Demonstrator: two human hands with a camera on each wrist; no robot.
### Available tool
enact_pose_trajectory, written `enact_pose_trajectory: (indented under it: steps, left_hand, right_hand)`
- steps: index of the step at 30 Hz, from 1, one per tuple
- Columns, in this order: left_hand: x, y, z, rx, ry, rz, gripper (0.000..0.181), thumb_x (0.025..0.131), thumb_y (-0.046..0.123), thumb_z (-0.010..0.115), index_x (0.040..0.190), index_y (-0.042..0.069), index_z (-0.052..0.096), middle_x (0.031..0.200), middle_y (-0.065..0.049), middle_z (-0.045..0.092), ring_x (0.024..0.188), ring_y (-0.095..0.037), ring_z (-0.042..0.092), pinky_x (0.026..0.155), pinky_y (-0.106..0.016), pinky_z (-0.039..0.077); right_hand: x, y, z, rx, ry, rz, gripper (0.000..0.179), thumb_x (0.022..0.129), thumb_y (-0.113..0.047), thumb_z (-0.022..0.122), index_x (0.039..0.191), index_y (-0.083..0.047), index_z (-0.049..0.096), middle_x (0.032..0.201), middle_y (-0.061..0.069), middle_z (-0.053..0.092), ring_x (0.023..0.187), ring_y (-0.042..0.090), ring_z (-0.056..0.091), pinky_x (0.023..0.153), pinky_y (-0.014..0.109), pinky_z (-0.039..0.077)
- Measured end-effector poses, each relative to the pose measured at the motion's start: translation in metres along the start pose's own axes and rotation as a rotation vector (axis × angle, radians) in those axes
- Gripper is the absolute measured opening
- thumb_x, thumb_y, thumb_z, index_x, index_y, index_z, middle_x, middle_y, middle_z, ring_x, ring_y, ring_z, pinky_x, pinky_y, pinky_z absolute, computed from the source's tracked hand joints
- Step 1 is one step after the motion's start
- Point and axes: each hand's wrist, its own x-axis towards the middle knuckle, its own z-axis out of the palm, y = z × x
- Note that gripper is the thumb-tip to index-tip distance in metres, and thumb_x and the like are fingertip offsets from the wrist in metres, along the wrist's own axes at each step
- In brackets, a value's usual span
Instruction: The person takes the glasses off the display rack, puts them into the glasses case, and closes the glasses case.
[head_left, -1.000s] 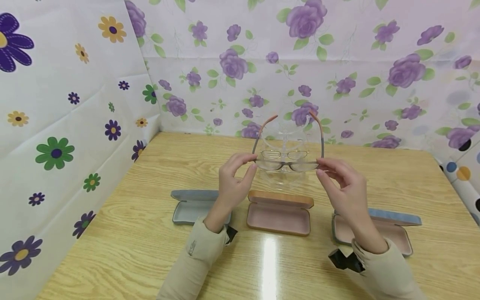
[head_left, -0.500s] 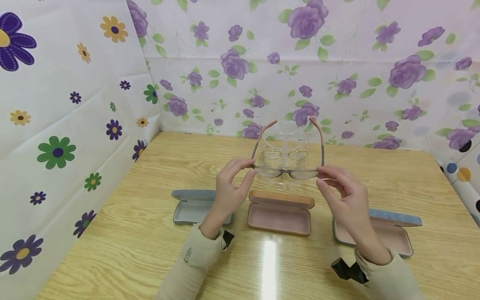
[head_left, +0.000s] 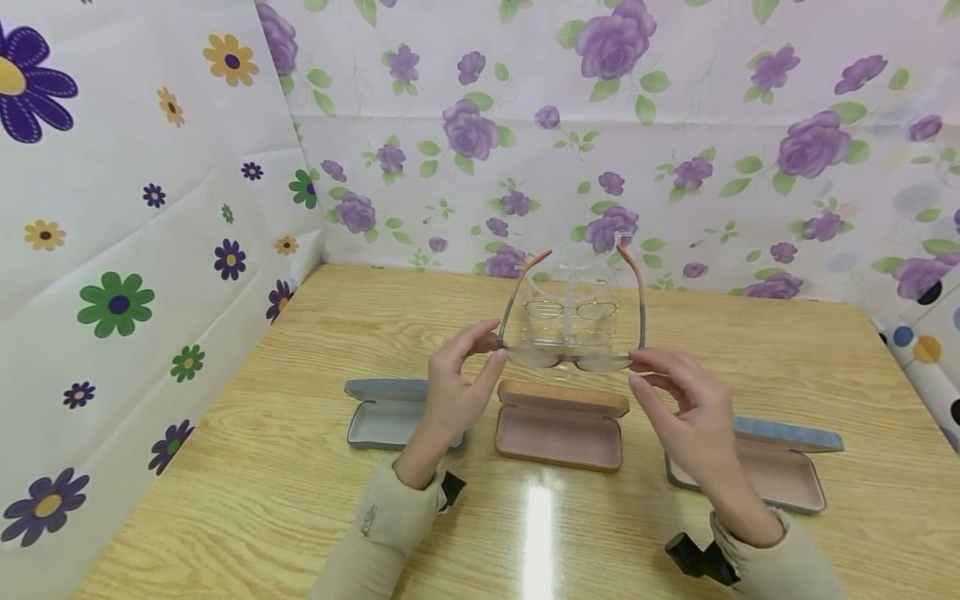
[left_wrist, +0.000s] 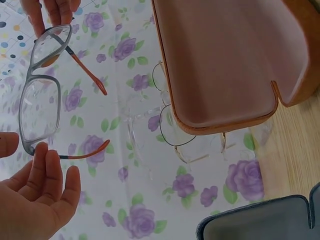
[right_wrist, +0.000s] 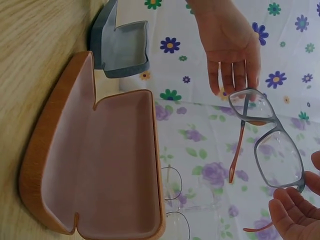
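Note:
In the head view, a pair of eyeglasses point(head_left: 567, 360) with a dark grey frame and orange-tipped temples is held up in the air, temples unfolded and pointing away. My left hand point(head_left: 459, 385) pinches its left corner between thumb and fingers; my right hand point(head_left: 686, 402) pinches the right corner. Behind the lenses stands a clear display stand point(head_left: 572, 279) bearing thin gold-rimmed glasses point(head_left: 596, 311). Below the held pair, an orange-brown glasses case point(head_left: 558, 437) lies with its lid up. Both wrist views show the full grey frame point(left_wrist: 31, 77) with a hand at each end.
A grey-blue case point(head_left: 378, 423) lies lid-up on the left, partly behind my left forearm. Another case point(head_left: 783, 477) with a blue lid and pink lining lies on the right, partly hidden by my right arm. Flowered cloth point(head_left: 465, 200) backs the wooden table point(head_left: 247, 467).
Both hands have lowered the eyeglasses and drawn them slightly nearer, from in front of the gold-rimmed pair to just above the orange-brown case's lid. The cases and stand stay put.

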Motion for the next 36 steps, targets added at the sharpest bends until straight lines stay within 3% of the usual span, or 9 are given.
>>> enact_pose_trajectory:
  steps: [3,11,21,24,28,30,32,36]
  left_hand:
    - [-0.002,0.001,-0.001,-0.063,-0.015,-0.066,0.032,0.078,-0.01,0.061,0.11,-0.014,0.056,0.083,-0.022,0.061,0.079,-0.033,0.059,0.075,-0.041,0.05]
    - [-0.005,0.006,-0.005,-0.148,-0.077,-0.265,0.04,0.081,-0.005,0.062,0.12,-0.009,0.052,0.08,-0.018,0.058,0.076,-0.012,0.053,0.071,-0.027,0.047]
    - [-0.008,0.006,-0.006,-0.152,-0.16,-0.462,0.062,0.076,0.002,0.071,0.133,0.0,0.044,0.078,-0.007,0.053,0.07,-0.013,0.048,0.068,-0.024,0.043]
    - [-0.009,0.006,-0.006,-0.14,-0.193,-0.481,0.066,0.076,0.005,0.073,0.134,0.001,0.042,0.077,-0.007,0.051,0.068,-0.014,0.045,0.065,-0.023,0.041]
    - [-0.01,0.005,-0.005,-0.127,-0.214,-0.478,0.069,0.076,0.006,0.073,0.136,0.001,0.04,0.073,-0.006,0.047,0.065,-0.015,0.042,0.061,-0.022,0.038]
    - [-0.01,0.004,-0.005,-0.123,-0.217,-0.469,0.069,0.075,0.006,0.073,0.136,0.001,0.04,0.072,-0.005,0.047,0.065,-0.015,0.041,0.061,-0.022,0.038]
    - [-0.011,0.004,-0.005,-0.121,-0.219,-0.46,0.069,0.075,0.007,0.074,0.136,0.002,0.04,0.071,-0.005,0.046,0.064,-0.015,0.041,0.06,-0.022,0.037]
    - [-0.012,0.003,-0.005,-0.132,-0.223,-0.436,0.069,0.076,0.012,0.074,0.135,0.001,0.041,0.07,-0.004,0.046,0.064,-0.014,0.04,0.06,-0.023,0.037]
  right_hand:
    - [-0.002,0.001,0.001,0.013,0.005,-0.013,0.033,0.076,0.022,0.055,0.106,0.008,0.062,0.101,0.02,0.059,0.093,0.016,0.058,0.078,0.02,0.048]
    - [-0.008,0.003,0.0,-0.047,-0.006,0.0,0.028,0.078,0.019,0.056,0.103,0.009,0.063,0.101,0.018,0.06,0.089,0.013,0.059,0.077,0.019,0.048]
    - [-0.01,-0.005,0.003,-0.045,0.003,-0.044,0.026,0.073,0.025,0.055,0.096,0.014,0.063,0.093,0.022,0.06,0.086,0.011,0.06,0.076,0.016,0.047]
    - [-0.012,-0.005,0.003,-0.088,0.015,-0.044,0.021,0.075,0.02,0.058,0.093,0.012,0.065,0.092,0.018,0.062,0.076,0.007,0.058,0.054,0.008,0.042]
    - [-0.017,0.002,0.001,-0.143,0.02,-0.015,0.02,0.077,0.013,0.062,0.093,0.003,0.069,0.093,0.008,0.064,0.058,0.001,0.046,0.034,0.014,0.019]
    - [-0.018,0.005,-0.001,-0.138,0.013,0.022,0.022,0.077,0.013,0.062,0.093,0.001,0.07,0.094,0.005,0.064,0.06,0.002,0.048,0.034,0.016,0.02]
    - [-0.019,0.005,-0.001,-0.119,0.003,0.065,0.021,0.078,0.013,0.062,0.093,0.001,0.07,0.095,0.004,0.064,0.07,0.005,0.053,0.04,0.014,0.031]
    - [-0.018,0.005,-0.003,-0.033,-0.007,0.133,0.018,0.08,0.014,0.059,0.094,0.007,0.067,0.094,0.003,0.064,0.083,0.009,0.058,0.065,0.016,0.047]
